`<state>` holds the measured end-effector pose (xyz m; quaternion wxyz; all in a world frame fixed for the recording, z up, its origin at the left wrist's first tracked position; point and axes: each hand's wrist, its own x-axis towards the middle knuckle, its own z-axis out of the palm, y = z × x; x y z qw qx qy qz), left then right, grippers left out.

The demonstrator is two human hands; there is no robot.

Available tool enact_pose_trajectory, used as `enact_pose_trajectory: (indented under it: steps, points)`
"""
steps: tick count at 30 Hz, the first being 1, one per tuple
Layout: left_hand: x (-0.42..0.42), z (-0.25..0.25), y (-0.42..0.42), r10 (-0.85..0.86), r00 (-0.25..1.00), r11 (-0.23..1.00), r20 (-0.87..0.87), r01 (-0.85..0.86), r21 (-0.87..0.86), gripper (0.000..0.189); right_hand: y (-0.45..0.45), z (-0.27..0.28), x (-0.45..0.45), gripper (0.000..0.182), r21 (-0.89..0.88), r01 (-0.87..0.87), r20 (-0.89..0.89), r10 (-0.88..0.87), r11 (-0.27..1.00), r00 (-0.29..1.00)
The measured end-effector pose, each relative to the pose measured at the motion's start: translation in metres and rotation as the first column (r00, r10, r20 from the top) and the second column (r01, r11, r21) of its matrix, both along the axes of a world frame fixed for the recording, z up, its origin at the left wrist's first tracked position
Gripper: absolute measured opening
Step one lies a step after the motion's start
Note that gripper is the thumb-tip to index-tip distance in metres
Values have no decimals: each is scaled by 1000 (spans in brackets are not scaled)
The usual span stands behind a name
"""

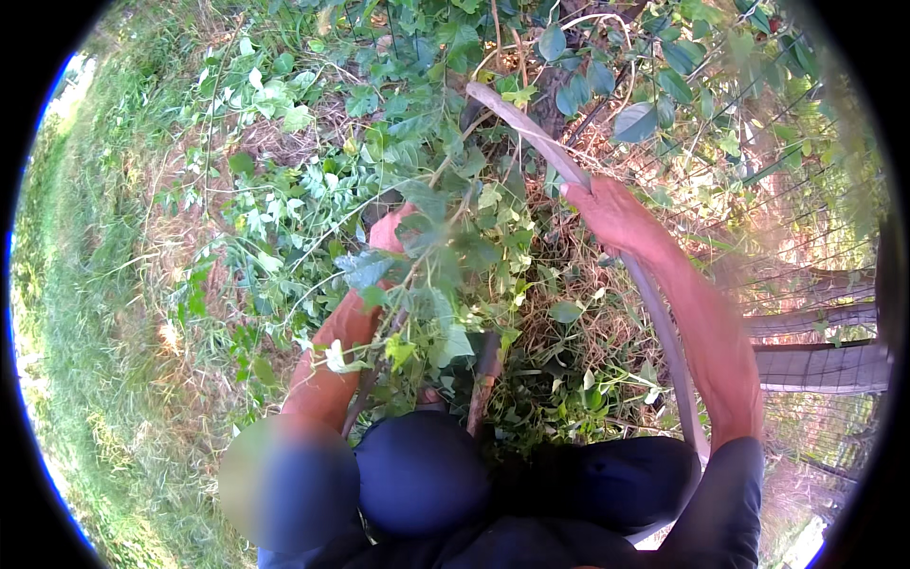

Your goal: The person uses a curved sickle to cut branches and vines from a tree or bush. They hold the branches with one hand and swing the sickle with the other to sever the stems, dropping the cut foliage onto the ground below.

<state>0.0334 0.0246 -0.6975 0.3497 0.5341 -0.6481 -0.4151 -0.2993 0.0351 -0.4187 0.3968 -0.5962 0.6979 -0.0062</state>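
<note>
My right hand (604,213) is closed around a long, greyish, curved wooden pole (665,327). Its upper end rests up among the vines, and its lower end runs down beside my right knee. My left hand (391,231) reaches into leafy vines (441,213) at the middle; leaves cover its fingers, so what it touches cannot be told. A thin brown stem (373,377) slants past my left forearm. Between my knees a short piece of wood (483,391) stands among the leaves.
Wire fencing (803,235) with wooden rails (825,368) runs along the right. A trunk (551,96) stands behind the pole's upper part. Grass (92,284) spreads at the left, with dry stalks (558,284) below the vines. Leafy branches (636,121) hang at the upper right.
</note>
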Motion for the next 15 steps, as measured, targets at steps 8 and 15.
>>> enact_pose_trajectory:
  steps: [8,15]
  points:
    - [-7,28,4,-34,997,999,63,34,16,33,2,-29,-13,45,4,65,273,-63,998,960]
    - [45,34,41,99,990,859,-103,-33,511,32,238,48,-152,33,71,348,49,-352,935,935]
